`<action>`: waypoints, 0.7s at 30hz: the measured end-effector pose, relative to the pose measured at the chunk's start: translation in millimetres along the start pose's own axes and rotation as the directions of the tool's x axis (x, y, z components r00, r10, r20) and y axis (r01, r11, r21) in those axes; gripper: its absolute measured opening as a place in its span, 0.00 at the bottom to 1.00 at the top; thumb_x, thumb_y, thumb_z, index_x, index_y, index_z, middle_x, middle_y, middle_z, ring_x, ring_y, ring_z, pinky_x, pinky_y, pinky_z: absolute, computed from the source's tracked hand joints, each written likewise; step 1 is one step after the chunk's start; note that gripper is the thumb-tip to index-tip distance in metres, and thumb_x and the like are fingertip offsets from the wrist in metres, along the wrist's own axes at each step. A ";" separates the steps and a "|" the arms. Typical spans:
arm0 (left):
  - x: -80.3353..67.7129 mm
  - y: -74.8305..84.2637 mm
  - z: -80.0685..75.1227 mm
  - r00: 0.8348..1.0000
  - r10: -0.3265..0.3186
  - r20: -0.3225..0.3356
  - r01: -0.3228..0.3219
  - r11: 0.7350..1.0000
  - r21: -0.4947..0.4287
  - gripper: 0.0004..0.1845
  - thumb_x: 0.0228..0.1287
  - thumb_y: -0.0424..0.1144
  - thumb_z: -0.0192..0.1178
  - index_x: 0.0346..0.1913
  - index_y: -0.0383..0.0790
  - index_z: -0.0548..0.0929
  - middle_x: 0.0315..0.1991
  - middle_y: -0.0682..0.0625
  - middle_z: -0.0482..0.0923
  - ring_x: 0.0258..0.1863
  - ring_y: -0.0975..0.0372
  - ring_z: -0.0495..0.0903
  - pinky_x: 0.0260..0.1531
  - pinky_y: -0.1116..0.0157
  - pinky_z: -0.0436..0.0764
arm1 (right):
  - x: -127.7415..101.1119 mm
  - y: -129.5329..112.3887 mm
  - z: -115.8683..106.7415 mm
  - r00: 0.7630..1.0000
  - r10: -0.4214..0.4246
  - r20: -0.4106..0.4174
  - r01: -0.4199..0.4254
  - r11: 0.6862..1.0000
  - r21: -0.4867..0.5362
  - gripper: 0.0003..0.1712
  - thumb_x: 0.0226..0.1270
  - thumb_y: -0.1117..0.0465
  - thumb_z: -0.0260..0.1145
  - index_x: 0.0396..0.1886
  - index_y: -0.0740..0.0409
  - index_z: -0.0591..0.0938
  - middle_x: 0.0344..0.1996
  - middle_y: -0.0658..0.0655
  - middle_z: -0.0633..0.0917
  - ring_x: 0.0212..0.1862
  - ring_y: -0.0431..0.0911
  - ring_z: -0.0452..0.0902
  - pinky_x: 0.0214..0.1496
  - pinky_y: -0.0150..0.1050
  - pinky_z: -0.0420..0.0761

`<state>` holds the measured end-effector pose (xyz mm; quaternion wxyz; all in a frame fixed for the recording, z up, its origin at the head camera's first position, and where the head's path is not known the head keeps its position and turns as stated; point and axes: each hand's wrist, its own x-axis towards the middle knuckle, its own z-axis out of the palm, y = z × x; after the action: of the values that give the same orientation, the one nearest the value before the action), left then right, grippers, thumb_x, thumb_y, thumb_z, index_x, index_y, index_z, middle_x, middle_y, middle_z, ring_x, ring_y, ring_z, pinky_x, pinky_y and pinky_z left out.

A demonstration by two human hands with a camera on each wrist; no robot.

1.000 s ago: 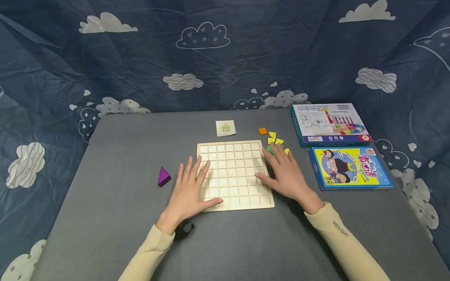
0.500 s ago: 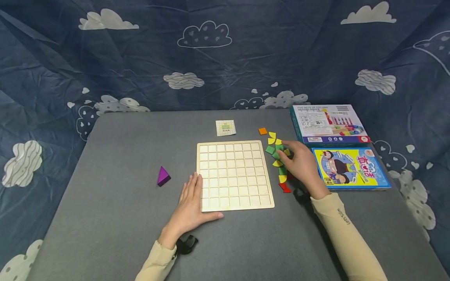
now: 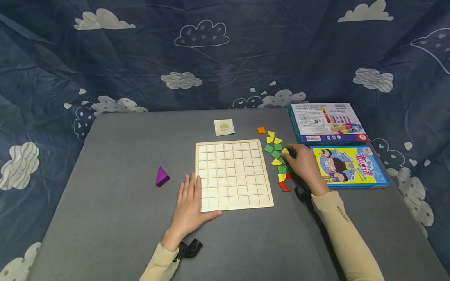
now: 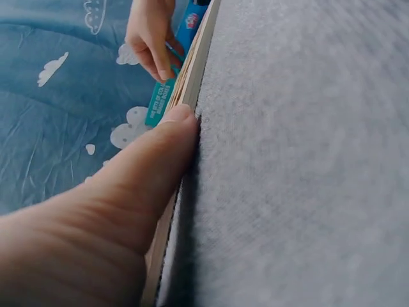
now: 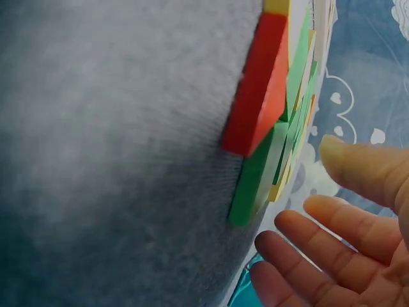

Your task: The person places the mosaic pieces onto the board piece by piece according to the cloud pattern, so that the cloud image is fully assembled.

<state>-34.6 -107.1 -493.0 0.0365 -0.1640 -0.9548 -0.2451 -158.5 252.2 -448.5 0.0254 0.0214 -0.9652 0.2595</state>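
Note:
A wooden grid board lies flat on the grey table. Along its left edge and lower-left corner rests my left hand, fingers straight; the left wrist view shows the thumb against the board's side. Just right of the board is a loose cluster of small tiles: green squares, yellow rounded pieces and red ones. Over the cluster's right side hovers my right hand. In the right wrist view its thumb and bent fingers stand apart, nothing between them, near a red tile and a green tile.
A small printed pattern card lies beyond the board, with an orange square to its right. A purple pyramid-like block sits to the left. Two boxes, one white-topped and one blue and yellow, lie at the right.
Both hands were spread over the board's sides. The left slid down to the lower-left corner; the right moved right, off the board, to the tiles, uncovering several of them.

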 end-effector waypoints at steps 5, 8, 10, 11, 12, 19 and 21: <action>-0.3 -1.8 2.0 1.000 0.007 -0.014 -0.007 1.000 0.020 0.64 0.46 0.69 0.64 0.72 0.27 0.47 0.73 0.33 0.42 0.72 0.46 0.37 0.68 0.50 0.39 | 1.9 -1.4 1.4 1.000 0.001 0.002 -0.001 1.000 -0.009 0.23 0.65 0.62 0.65 0.53 0.77 0.77 0.46 0.74 0.77 0.48 0.65 0.72 0.52 0.59 0.70; -0.2 -3.0 2.6 1.000 0.011 -0.018 -0.010 1.000 0.026 0.65 0.46 0.71 0.63 0.72 0.27 0.47 0.73 0.33 0.42 0.72 0.46 0.38 0.68 0.50 0.39 | 3.1 -2.4 2.3 1.000 0.005 -0.007 -0.005 1.000 -0.012 0.22 0.65 0.63 0.65 0.51 0.78 0.78 0.43 0.73 0.78 0.45 0.64 0.73 0.49 0.58 0.72; -0.1 -3.6 2.9 1.000 0.014 -0.021 -0.014 0.999 0.030 0.65 0.45 0.71 0.63 0.72 0.27 0.48 0.73 0.33 0.42 0.72 0.46 0.38 0.68 0.50 0.39 | 4.6 -2.5 3.3 1.000 0.013 -0.012 -0.013 1.000 -0.012 0.22 0.64 0.63 0.65 0.50 0.78 0.78 0.41 0.73 0.78 0.43 0.63 0.73 0.46 0.57 0.72; -0.1 -4.0 3.0 1.000 0.016 -0.022 -0.015 0.999 0.032 0.65 0.45 0.71 0.63 0.72 0.27 0.48 0.73 0.33 0.42 0.72 0.46 0.38 0.68 0.50 0.39 | 5.4 -2.3 3.8 1.000 0.017 -0.014 -0.018 1.000 -0.013 0.22 0.64 0.63 0.65 0.49 0.79 0.78 0.41 0.73 0.78 0.43 0.64 0.73 0.46 0.57 0.72; -0.1 -4.2 3.1 1.000 0.017 -0.023 -0.016 0.999 0.032 0.65 0.46 0.71 0.63 0.72 0.27 0.48 0.73 0.33 0.42 0.72 0.46 0.38 0.68 0.50 0.39 | 6.5 -2.2 4.1 1.000 0.023 -0.015 -0.023 1.000 -0.012 0.21 0.64 0.63 0.66 0.49 0.79 0.78 0.41 0.73 0.79 0.43 0.64 0.74 0.46 0.57 0.72; 0.6 -5.3 3.5 0.999 0.026 -0.037 -0.024 0.999 0.028 0.64 0.47 0.71 0.62 0.72 0.26 0.48 0.73 0.32 0.43 0.72 0.45 0.39 0.67 0.49 0.41 | 12.5 -2.7 4.4 0.998 0.068 -0.016 -0.068 0.998 -0.009 0.20 0.64 0.62 0.66 0.45 0.79 0.80 0.36 0.72 0.81 0.36 0.60 0.74 0.37 0.52 0.73; 1.0 -5.5 3.4 0.999 0.022 -0.034 -0.021 0.999 0.036 0.64 0.47 0.71 0.61 0.72 0.27 0.48 0.73 0.33 0.43 0.72 0.45 0.38 0.67 0.49 0.41 | 13.2 -3.6 4.1 0.997 0.076 -0.022 -0.077 0.997 -0.010 0.19 0.63 0.62 0.66 0.44 0.79 0.81 0.34 0.71 0.81 0.32 0.58 0.72 0.33 0.48 0.71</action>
<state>-37.2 -109.7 -498.3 0.0585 -0.1695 -0.9564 -0.2306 -171.6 246.6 -449.5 0.0257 -0.0184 -0.9664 0.2551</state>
